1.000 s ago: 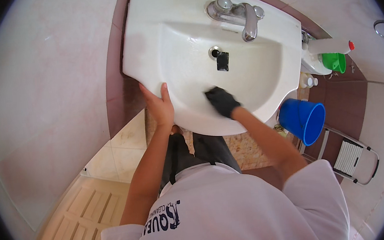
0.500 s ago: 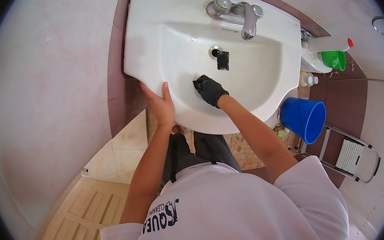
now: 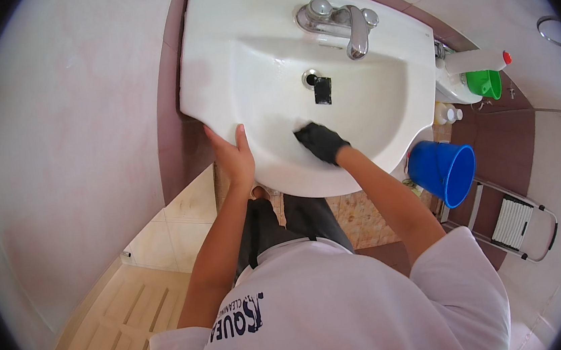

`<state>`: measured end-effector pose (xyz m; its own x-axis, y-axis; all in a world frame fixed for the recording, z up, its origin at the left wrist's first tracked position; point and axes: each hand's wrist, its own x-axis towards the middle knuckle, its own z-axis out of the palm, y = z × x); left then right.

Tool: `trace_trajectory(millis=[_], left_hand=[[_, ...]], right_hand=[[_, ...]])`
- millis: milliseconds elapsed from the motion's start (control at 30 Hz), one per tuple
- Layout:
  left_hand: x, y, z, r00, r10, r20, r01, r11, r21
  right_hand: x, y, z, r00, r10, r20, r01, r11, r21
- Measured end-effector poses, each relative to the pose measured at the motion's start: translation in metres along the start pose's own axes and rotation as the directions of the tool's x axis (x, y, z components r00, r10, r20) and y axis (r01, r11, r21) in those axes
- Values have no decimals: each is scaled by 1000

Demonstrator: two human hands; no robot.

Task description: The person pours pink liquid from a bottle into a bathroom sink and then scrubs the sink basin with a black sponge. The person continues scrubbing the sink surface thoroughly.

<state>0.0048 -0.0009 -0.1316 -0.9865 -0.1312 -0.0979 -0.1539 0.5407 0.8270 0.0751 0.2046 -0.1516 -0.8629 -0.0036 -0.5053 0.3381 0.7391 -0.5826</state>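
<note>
My bare left hand (image 3: 233, 159) grips the front left edge of a white washbasin (image 3: 208, 54), its thumb up along the rim and most fingers hidden below. Inside the bowl, my right hand (image 3: 322, 142) wears a black glove and presses on the near slope with its fingers bunched together. Whatever those fingers hold, if anything, is hidden against the surface. Above that hand lies a small black rectangular piece (image 3: 322, 91), right beside the drain hole (image 3: 311, 77). A chrome faucet (image 3: 356, 36) with two round knobs stands at the back of the basin.
To the right are a blue bucket (image 3: 455, 175), a green container (image 3: 486, 84), a white bottle with a red cap (image 3: 479, 60) and smaller bottles (image 3: 447, 114). A folding step stool (image 3: 511, 223) leans farther right. A tiled wall (image 3: 73, 127) rises close on the left.
My gloved right hand has slid to the right and slightly nearer across the bowl. My left hand keeps its hold on the edge. The view has shifted slightly.
</note>
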Motion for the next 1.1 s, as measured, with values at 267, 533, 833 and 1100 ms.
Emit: trace_trajectory(millis=[267,533,833,1100], left_hand=[[0,3,6,999,31,21,-31,999,-10],[0,-4,-3,999,-33,15,32,999,8],[2,1,1,1000,-9,14,9,1000,19],[1,4,3,999,-30,44,30,1000,2]], right_hand=[[30,-14,-9,996,81,-31,-83,993,-83],[-33,-3,-21,997,-34,66,44,986,-162],[0,1,-10,986,-111,126,139,961,-239],[41,-11,-7,994,88,-66,-95,989,-113]])
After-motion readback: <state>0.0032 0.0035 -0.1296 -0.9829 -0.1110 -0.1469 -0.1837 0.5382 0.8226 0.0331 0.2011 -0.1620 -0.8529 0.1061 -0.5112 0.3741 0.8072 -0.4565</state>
